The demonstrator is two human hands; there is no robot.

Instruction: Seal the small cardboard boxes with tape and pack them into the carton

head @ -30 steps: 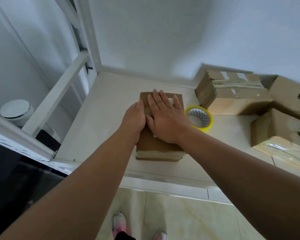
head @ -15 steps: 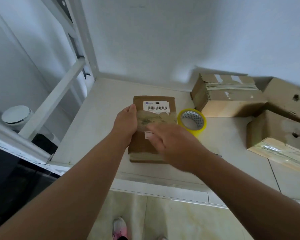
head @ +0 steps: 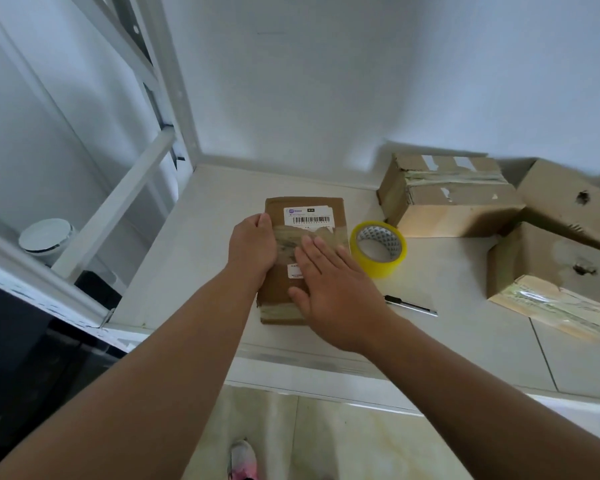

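A small flat cardboard box [head: 336, 211] with a white barcode label lies on the white counter [head: 194, 258], a strip of clear tape across its top. My left hand [head: 253, 245] grips its left edge, fingers curled over the side. My right hand [head: 329, 289] lies flat on the box's top with straight fingers, pressing the tape. A yellow roll of clear tape [head: 378, 249] stands just right of the box.
A utility knife [head: 411, 305] lies on the counter right of my right wrist. Three more cardboard boxes [head: 447, 199] [head: 568, 206] [head: 548, 271] sit at the back right. A white shelf frame [head: 118, 202] rises at the left. The counter's front edge [head: 309, 372] runs below the box.
My right hand drew back along the box top toward me, uncovering the barcode label, then settled flat on the tape again. My left hand stayed on the left edge.
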